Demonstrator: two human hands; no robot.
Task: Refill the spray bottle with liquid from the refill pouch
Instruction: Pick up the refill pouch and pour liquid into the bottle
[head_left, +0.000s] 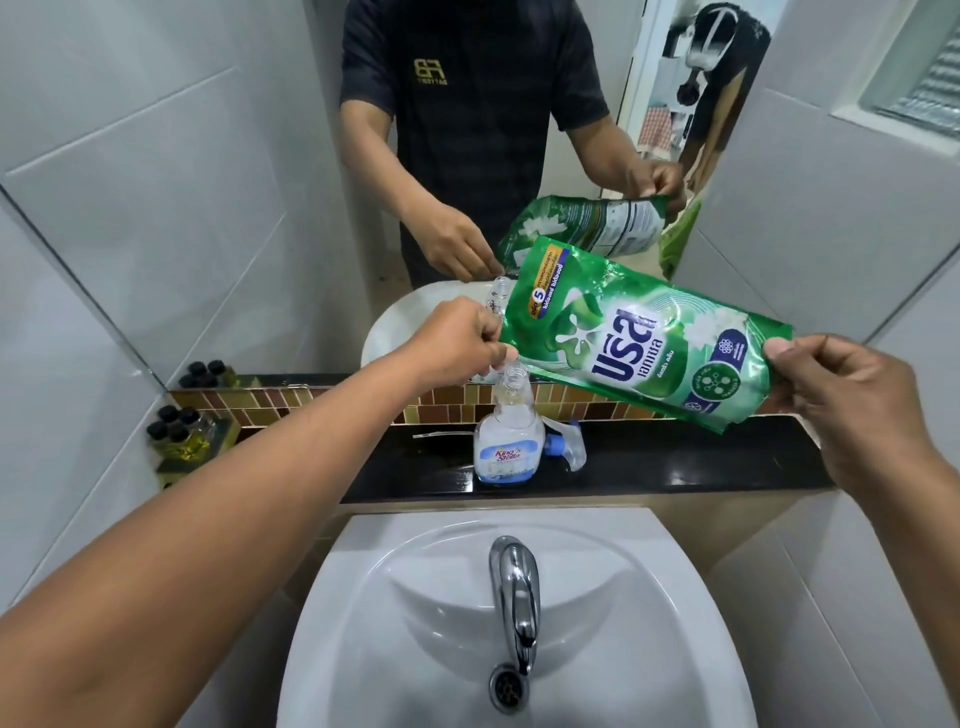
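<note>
A green refill pouch is held tilted above the black ledge, its lower left corner just over the open neck of a clear spray bottle. The bottle stands upright on the ledge with its cap off and a blue-and-white label. My left hand pinches the pouch's lower left corner right above the bottle's mouth. My right hand grips the pouch's raised right end. The blue-and-clear trigger spray head lies on the ledge just right of the bottle.
The black ledge runs behind a white sink with a chrome tap. Several small dark-capped bottles stand at the ledge's left end. A mirror above reflects the person and the pouch.
</note>
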